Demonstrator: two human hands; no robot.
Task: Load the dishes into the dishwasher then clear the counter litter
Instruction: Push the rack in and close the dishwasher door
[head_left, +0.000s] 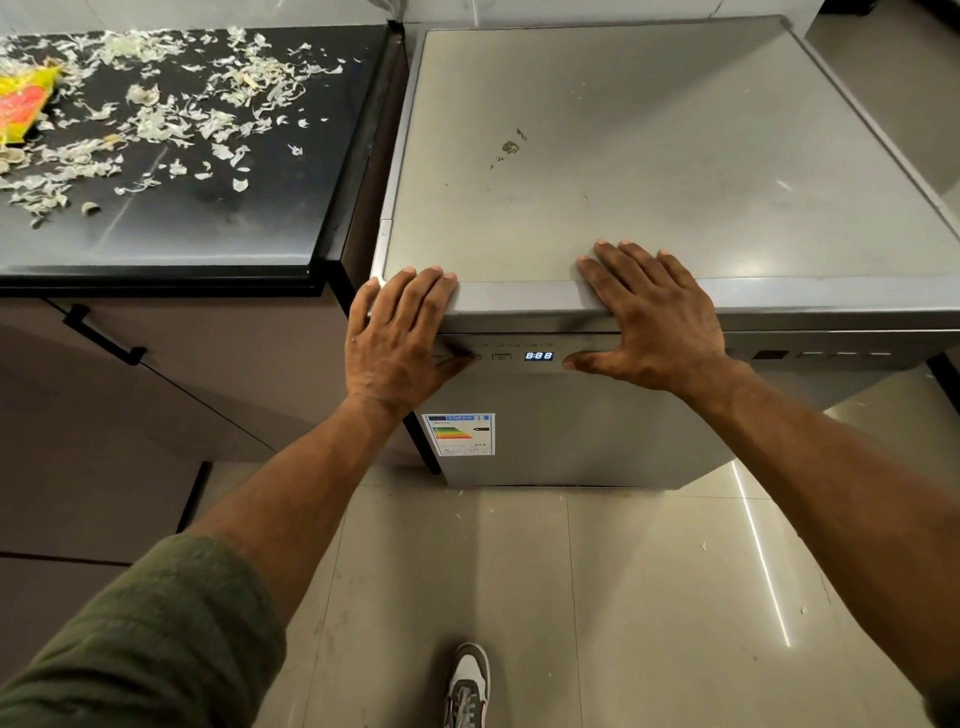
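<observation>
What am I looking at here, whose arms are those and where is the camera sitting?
There is no machine here. The single picture comes from a wide-angle camera worn on a person's head, looking forward and down, so the two bare arms are that person's own. The left hand and the right hand both lie with straight fingers on the front edge of a grey metal dishwasher; the thumbs reach down to its control strip, where a small blue digital display glows. Neither hand holds anything, and the door looks closed. To the left, a glossy black countertop is strewn with pale shredded vegetable scraps, beside a yellow and red plastic wrapper. Below is tiled floor and one sneaker.
</observation>
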